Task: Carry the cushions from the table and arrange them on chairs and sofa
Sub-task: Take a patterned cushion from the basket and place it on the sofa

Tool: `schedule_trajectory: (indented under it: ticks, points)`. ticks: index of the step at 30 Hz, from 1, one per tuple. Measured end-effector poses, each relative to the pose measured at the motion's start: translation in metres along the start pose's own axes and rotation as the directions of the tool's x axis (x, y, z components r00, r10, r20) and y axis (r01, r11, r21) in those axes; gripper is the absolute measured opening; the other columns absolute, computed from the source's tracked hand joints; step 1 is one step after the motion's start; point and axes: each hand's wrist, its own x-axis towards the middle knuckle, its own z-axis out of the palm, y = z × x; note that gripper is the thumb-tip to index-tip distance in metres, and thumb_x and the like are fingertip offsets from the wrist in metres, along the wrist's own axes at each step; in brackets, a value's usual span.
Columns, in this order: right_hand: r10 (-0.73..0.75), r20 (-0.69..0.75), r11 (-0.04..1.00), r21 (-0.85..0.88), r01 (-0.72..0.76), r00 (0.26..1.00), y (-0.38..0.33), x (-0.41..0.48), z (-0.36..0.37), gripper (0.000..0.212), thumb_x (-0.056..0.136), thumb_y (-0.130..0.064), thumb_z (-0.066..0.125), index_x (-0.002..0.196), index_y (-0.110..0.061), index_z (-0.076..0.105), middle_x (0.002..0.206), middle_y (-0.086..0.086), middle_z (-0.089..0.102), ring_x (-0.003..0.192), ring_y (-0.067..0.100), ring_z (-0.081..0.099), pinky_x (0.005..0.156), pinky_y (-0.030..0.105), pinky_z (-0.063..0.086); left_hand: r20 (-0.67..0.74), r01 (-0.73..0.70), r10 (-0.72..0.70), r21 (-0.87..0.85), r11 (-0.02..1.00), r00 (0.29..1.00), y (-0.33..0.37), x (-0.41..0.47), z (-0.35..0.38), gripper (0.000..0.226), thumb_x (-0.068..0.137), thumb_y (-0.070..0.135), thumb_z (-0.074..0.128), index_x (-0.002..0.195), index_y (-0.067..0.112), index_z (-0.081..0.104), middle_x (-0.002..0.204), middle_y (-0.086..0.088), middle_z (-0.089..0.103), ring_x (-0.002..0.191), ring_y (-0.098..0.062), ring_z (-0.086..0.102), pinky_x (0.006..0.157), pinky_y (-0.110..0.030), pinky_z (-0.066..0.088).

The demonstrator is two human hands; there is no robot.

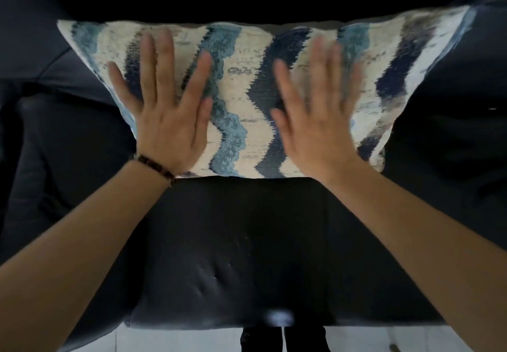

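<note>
A cream cushion point(247, 96) with wavy blue and navy stripes leans against the back of a dark navy seat point(241, 242). My left hand point(170, 110) lies flat on its left half, fingers straight and spread, a beaded bracelet on the wrist. My right hand point(318, 116) lies flat on its right half, fingers straight and a little blurred. Both palms face the cushion's front. The cushion's lower edge sits on the seat pad.
Dark padded armrests rise on the left point(55, 146) and right point(452, 137) of the seat. A strip of white floor point(164, 338) shows below the seat's front edge, with my dark trouser legs point(282, 338) in the middle.
</note>
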Motion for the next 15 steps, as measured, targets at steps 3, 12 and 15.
schedule_trajectory:
  ticks: [3,12,15]
  points:
    - [-0.163,0.126,0.981,-0.084,0.175,0.979,-0.02,0.045,0.001,0.074,0.103,-0.069,0.021,0.163,-0.025,0.017,0.168,0.02,0.016,0.155,0.042,0.015,0.118,0.071,0.005,0.143,0.145,-0.155,0.081,0.986,0.977,-0.016,0.033,0.003,0.062,0.105,0.057,0.012,0.162,0.034,0.014,0.168,-0.023,0.015,0.153,-0.05,0.012,0.109,-0.083,0.007]
    - [0.078,0.291,0.972,-0.237,-0.008,0.954,0.149,0.027,0.002,0.075,0.099,-0.075,0.014,0.162,-0.038,-0.003,0.17,0.019,-0.001,0.155,0.047,0.002,0.112,0.082,0.008,0.361,0.289,-0.31,0.111,0.951,0.88,-0.016,0.064,0.034,0.074,0.095,0.072,0.002,0.159,0.036,0.011,0.167,-0.026,0.005,0.153,-0.048,0.011,0.109,-0.083,0.005]
    - [0.124,0.321,0.972,-0.229,-0.05,0.939,0.134,0.036,0.008,0.073,0.101,-0.073,0.015,0.162,-0.037,-0.003,0.169,0.024,-0.001,0.154,0.051,0.001,0.111,0.083,0.005,0.38,0.292,-0.311,0.108,0.95,0.871,-0.014,0.067,0.036,0.072,0.095,0.072,0.003,0.159,0.039,0.008,0.168,-0.024,0.002,0.154,-0.046,0.01,0.11,-0.082,0.005]
